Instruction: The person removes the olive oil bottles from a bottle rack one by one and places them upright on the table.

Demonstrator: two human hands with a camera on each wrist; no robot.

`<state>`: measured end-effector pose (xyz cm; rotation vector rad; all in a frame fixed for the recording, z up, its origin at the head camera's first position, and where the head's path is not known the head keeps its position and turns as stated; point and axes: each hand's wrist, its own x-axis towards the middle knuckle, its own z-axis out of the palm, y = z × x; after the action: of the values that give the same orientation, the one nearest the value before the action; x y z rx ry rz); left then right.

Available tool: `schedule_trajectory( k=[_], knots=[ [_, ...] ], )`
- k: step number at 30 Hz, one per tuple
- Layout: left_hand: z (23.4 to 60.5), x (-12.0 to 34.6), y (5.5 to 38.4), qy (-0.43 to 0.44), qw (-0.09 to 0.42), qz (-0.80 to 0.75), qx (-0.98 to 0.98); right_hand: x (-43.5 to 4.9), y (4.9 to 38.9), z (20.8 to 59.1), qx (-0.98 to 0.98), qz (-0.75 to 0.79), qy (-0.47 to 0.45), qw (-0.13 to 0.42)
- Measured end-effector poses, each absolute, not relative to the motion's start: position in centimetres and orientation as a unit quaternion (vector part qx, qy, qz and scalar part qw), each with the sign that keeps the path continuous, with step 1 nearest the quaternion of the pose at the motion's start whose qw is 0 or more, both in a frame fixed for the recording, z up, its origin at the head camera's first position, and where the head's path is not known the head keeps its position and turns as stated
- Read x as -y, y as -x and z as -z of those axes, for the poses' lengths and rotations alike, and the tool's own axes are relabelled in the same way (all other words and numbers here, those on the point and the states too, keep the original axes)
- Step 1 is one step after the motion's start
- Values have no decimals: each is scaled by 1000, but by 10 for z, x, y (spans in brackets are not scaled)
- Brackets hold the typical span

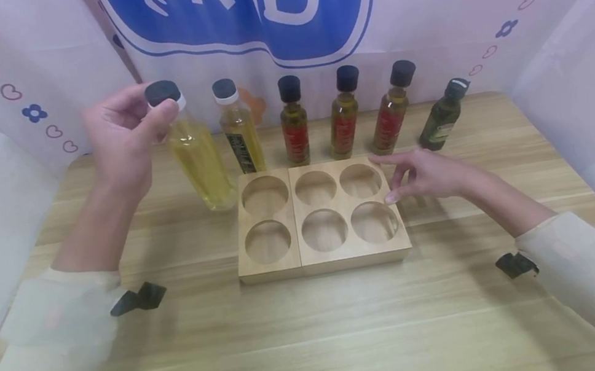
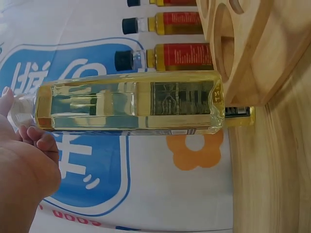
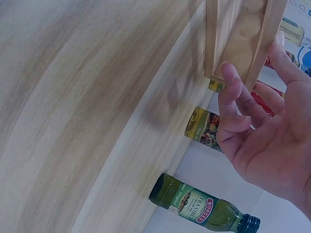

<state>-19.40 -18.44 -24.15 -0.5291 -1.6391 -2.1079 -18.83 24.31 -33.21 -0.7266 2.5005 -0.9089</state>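
My left hand (image 1: 122, 142) holds a tall clear bottle of yellow oil (image 1: 196, 161) by its neck, just under the black cap. In the left wrist view the base of this oil bottle (image 2: 136, 104) hangs above the table, beside the wooden rack (image 2: 248, 63). My right hand (image 1: 426, 173) touches the right end of the wooden rack (image 1: 294, 210), the index finger reaching to its back corner and the thumb at its side edge. In the right wrist view the fingers (image 3: 233, 92) lie against the rack's end. The rack's round holes hold nothing.
Behind the rack stand a second yellow oil bottle (image 1: 240, 130), several small red-labelled bottles (image 1: 345, 130) and a dark green olive oil bottle (image 1: 441, 118). A printed cloth (image 1: 421, 15) hangs at the back edge of the wooden table (image 1: 315, 332).
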Motion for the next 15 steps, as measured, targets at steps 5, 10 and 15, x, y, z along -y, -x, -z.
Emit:
schedule_trajectory(
  k=[5, 10, 15],
  knots=[
    [242, 187, 197, 175, 202, 757, 596, -244, 189, 334, -890, 324, 259, 190],
    [244, 190, 203, 160, 210, 751, 605, -244, 189, 335, -889, 326, 260, 190],
    [248, 196, 211, 149, 217, 748, 610, -244, 189, 335, -889, 326, 260, 191]
  ],
)
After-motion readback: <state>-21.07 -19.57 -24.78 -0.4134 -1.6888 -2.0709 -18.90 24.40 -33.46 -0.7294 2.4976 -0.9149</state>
